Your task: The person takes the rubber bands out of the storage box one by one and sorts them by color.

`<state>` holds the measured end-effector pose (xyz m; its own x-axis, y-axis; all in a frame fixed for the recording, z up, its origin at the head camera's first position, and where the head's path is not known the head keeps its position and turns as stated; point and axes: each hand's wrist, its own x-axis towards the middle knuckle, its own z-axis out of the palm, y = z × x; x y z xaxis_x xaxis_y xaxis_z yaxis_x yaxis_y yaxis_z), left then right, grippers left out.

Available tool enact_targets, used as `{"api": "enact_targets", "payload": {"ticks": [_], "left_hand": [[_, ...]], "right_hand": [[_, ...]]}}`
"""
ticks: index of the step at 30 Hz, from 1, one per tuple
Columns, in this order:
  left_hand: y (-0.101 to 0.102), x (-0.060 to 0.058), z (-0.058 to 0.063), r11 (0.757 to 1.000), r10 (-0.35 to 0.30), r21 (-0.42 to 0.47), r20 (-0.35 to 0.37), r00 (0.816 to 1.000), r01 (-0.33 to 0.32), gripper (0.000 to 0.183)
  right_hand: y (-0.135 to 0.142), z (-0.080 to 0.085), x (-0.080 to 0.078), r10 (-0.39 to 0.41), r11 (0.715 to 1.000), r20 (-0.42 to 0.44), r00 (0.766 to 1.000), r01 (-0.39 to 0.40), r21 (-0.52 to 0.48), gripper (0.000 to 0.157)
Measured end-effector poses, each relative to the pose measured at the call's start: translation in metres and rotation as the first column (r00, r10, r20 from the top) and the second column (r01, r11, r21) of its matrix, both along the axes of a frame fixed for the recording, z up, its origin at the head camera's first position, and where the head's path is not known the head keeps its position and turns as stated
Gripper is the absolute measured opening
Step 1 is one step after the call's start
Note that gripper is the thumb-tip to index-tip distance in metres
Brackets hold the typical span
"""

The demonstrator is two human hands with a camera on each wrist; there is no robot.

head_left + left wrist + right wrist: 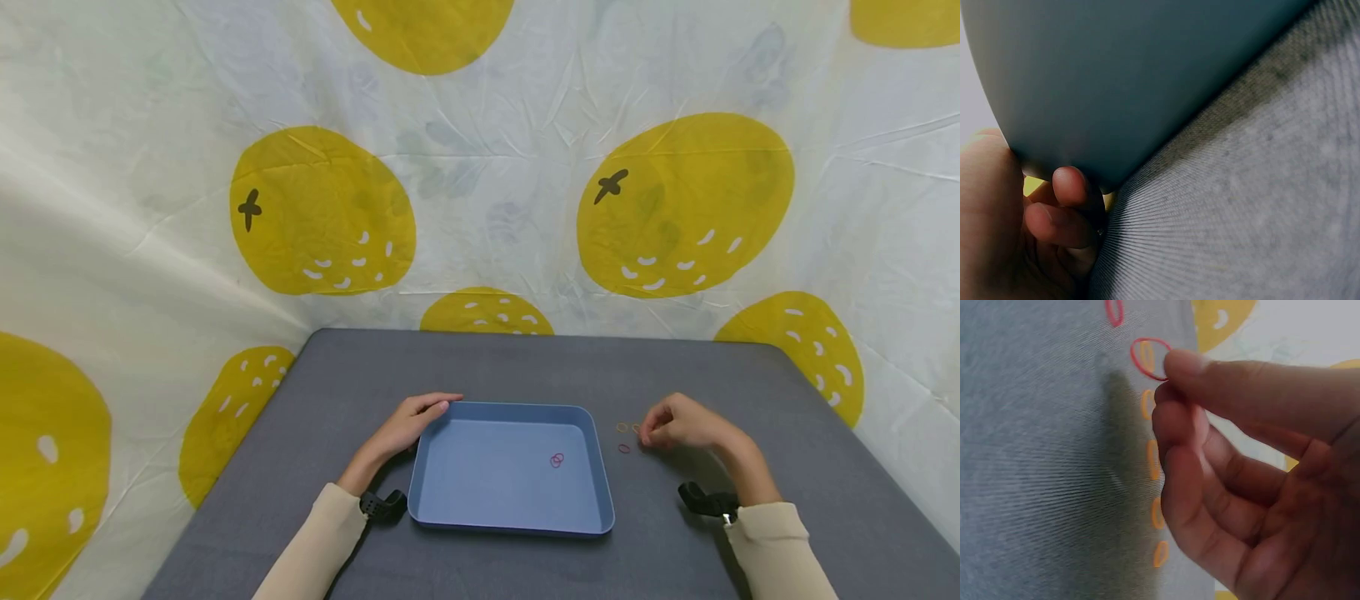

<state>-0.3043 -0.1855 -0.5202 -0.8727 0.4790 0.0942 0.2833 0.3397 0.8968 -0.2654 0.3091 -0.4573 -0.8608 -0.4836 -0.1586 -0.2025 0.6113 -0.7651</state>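
My left hand (405,427) holds the back left corner of a shallow blue tray (487,492). In the left wrist view its fingertips (1070,186) curl against the outside of the tray wall. Inside the tray, right of its middle, lie red rubber bands (557,454) that overlap. My right hand (686,423) is to the right of the tray, above the table, and pinches a red rubber band (1132,361) between thumb and index finger. Another red rubber band (624,448) lies on the table between tray and hand. Several orange rubber bands (1149,459) lie in a row behind the right hand.
The table (510,367) has a dark grey cloth surface. A white curtain (495,208) with yellow fruit prints hangs behind and beside it. Both wrists wear black straps (708,502).
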Motion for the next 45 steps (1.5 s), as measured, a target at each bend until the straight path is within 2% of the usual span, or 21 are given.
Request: {"api": "enact_targets", "payload": {"ticks": [5, 25, 38, 45], "left_hand": [[0.000, -0.001, -0.001, 1.000, -0.009, 0.003, -0.002, 1.000, 0.009, 0.041], [-0.001, -0.001, -0.002, 1.000, 0.000, -0.003, 0.006, 1.000, 0.000, 0.040], [-0.001, -0.001, -0.002, 1.000, -0.003, -0.002, 0.006, 1.000, 0.003, 0.043], [-0.001, -0.001, -0.003, 1.000, 0.005, -0.001, 0.003, 1.000, -0.005, 0.041]], "right_hand": [[-0.001, -0.005, -0.001, -0.001, 1.000, 0.007, 1.000, 0.001, 0.016, 0.006], [-0.010, -0.001, 0.003, -0.050, 0.995, -0.017, 0.999, 0.052, 0.090, 0.007], [-0.009, 0.000, 0.002, -0.061, 0.998, 0.025, 0.998, 0.061, 0.027, 0.008], [-0.011, 0.008, 0.000, -0.034, 0.999, -0.008, 0.999, 0.033, -0.021, 0.010]]}}
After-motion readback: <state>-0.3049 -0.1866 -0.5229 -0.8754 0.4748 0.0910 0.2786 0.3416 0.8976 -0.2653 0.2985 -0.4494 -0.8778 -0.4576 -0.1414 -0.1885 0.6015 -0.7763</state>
